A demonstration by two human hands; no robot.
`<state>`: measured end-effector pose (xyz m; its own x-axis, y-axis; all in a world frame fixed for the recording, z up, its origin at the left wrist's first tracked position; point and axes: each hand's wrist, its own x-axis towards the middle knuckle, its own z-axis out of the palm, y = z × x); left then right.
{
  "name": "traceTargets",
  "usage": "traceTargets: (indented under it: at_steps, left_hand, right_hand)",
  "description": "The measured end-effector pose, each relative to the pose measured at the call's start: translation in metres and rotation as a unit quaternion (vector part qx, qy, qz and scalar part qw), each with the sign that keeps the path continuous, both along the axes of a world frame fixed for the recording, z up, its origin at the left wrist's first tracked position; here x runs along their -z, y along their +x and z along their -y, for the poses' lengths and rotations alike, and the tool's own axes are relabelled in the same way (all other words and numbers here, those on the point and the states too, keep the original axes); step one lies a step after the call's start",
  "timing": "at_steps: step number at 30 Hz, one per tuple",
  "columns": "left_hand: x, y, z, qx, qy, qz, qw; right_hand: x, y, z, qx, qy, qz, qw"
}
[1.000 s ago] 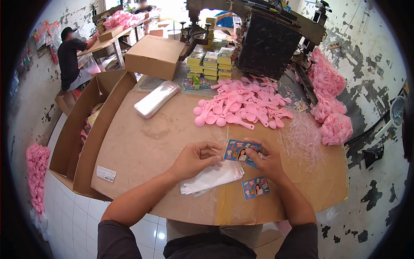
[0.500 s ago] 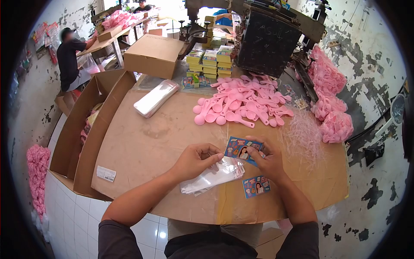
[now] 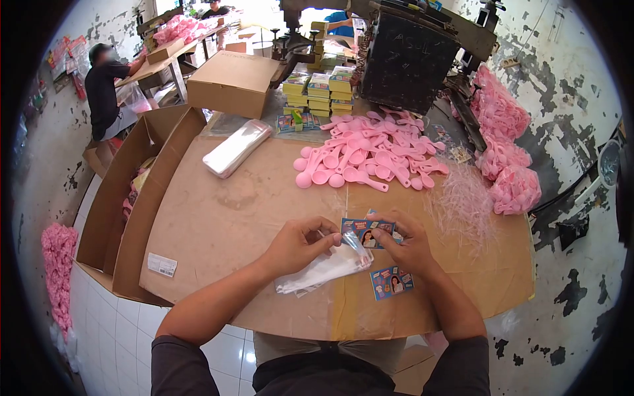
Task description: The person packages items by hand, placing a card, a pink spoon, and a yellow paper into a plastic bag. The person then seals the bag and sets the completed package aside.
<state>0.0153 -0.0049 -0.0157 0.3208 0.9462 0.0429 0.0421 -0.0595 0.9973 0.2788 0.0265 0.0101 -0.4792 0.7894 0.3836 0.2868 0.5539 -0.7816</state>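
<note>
My right hand (image 3: 406, 243) grips a blue printed card (image 3: 367, 232), thumb across its face and fingers behind. My left hand (image 3: 307, 243) pinches the mouth of a clear plastic bag (image 3: 357, 247), which lifts up against the card's left end. Under both hands lies a stack of clear plastic bags (image 3: 320, 272), flat on the cardboard. Just below my right hand, another blue printed card (image 3: 391, 284) rests face up on the table.
Pink plastic measuring spoons (image 3: 370, 155) lie heaped beyond my hands. Behind them stand stacks of cards (image 3: 320, 92) and a black machine (image 3: 409, 63). More bags (image 3: 238, 148), a long carton (image 3: 142, 198) and a closed box (image 3: 234, 82) are leftward. Pink bundles (image 3: 515, 188) sit right. A person (image 3: 105, 92) works far left.
The bag's mouth has come up from the stack in my left fingers and now overlaps the card's left end. The held card has turned more level and shifted slightly lower.
</note>
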Motion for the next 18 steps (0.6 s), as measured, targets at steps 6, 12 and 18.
traceTargets:
  at_steps: [6,12,18]
  left_hand:
    - [0.0039,-0.001,-0.001,0.001,-0.036,0.044,0.998]
    - [0.0038,-0.0013,-0.0013,0.002,-0.02,0.054,0.998]
    - [0.0017,-0.0008,-0.0003,0.002,-0.014,0.046,0.999]
  right_hand:
    - [0.0011,-0.0046,0.005,0.035,-0.095,-0.138,0.985]
    - [0.0109,-0.0024,-0.0019,0.031,0.018,-0.072,0.997]
    - [0.0068,-0.0049,0.0,0.048,0.008,-0.113,0.992]
